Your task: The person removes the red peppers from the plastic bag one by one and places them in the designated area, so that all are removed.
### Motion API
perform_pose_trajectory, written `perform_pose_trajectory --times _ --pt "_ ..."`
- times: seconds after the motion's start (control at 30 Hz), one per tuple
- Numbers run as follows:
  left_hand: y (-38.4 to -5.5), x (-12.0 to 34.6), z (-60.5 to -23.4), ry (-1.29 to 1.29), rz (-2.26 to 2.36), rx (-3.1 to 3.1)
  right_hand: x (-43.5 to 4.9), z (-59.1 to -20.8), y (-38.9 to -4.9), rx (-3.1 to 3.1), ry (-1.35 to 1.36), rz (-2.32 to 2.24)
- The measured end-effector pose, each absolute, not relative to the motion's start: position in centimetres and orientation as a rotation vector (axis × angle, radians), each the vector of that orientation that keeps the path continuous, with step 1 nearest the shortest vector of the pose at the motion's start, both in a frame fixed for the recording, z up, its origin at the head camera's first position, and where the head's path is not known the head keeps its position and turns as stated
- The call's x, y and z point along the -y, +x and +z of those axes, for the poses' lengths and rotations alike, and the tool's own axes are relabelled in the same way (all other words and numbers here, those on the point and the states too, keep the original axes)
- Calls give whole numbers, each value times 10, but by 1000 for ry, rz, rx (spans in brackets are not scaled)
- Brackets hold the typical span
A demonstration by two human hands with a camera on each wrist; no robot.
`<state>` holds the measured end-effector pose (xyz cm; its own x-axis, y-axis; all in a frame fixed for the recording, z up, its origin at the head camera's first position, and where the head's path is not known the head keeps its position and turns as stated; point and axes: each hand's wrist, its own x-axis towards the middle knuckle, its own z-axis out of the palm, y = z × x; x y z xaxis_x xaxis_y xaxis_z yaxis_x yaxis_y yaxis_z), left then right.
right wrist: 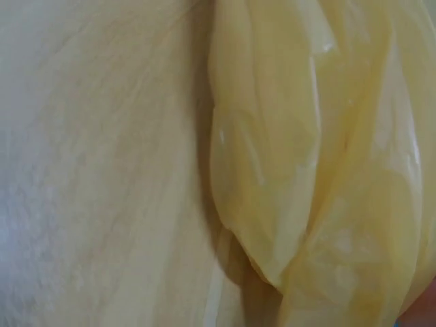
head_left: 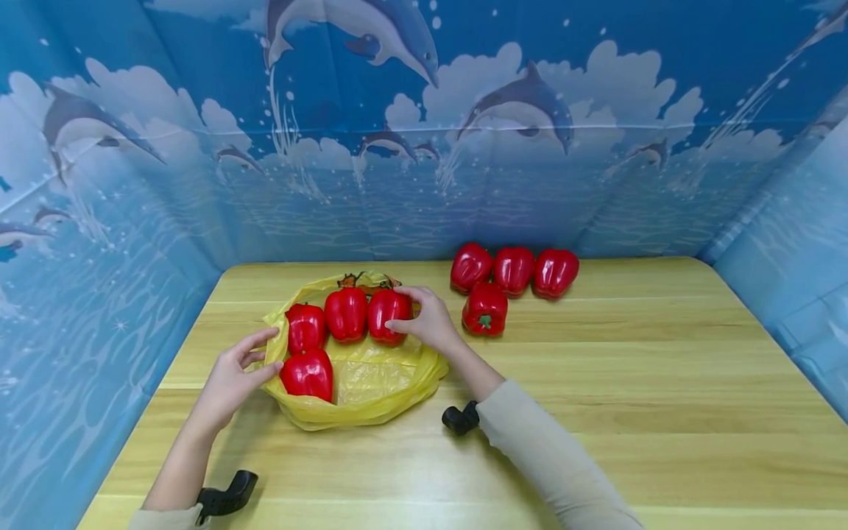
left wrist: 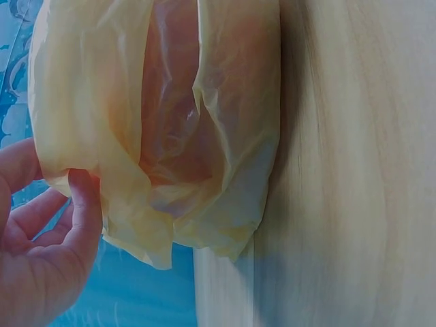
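A yellow plastic bag (head_left: 371, 379) lies with its mouth spread wide at the left of the table, several red bell peppers inside it. My right hand (head_left: 427, 320) reaches over the bag's right side and grips a red bell pepper (head_left: 382, 313) at the end of the back row. At the left rim my left hand (head_left: 232, 375) holds the bag's edge, thumb and fingers apart, close to the lower-left bell pepper (head_left: 310, 374). The left wrist view shows the left hand's fingers (left wrist: 85, 211) at the plastic. In the right wrist view, the bag's side (right wrist: 272, 136) hides most of the right hand.
Behind and to the right of the bag, several more red bell peppers (head_left: 513, 271) lie near the table's back edge, one (head_left: 486, 309) standing forward with its green stem facing me. A blue dolphin-print curtain (head_left: 424, 199) borders the wooden table (head_left: 629, 405).
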<state>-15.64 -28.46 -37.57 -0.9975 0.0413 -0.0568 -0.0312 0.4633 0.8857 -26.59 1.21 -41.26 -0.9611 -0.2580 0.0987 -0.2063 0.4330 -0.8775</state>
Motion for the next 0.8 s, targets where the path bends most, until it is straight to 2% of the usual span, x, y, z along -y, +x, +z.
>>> perform_pose_trajectory --times 0.4,0.8 --pt "-158 286 -377 -2 1596 -2616 -9 -418 -267 -2504 -340 -1693" --pt "-159 286 -377 -23 1605 -2612 -10 -421 -267 -2482 -398 -1670"
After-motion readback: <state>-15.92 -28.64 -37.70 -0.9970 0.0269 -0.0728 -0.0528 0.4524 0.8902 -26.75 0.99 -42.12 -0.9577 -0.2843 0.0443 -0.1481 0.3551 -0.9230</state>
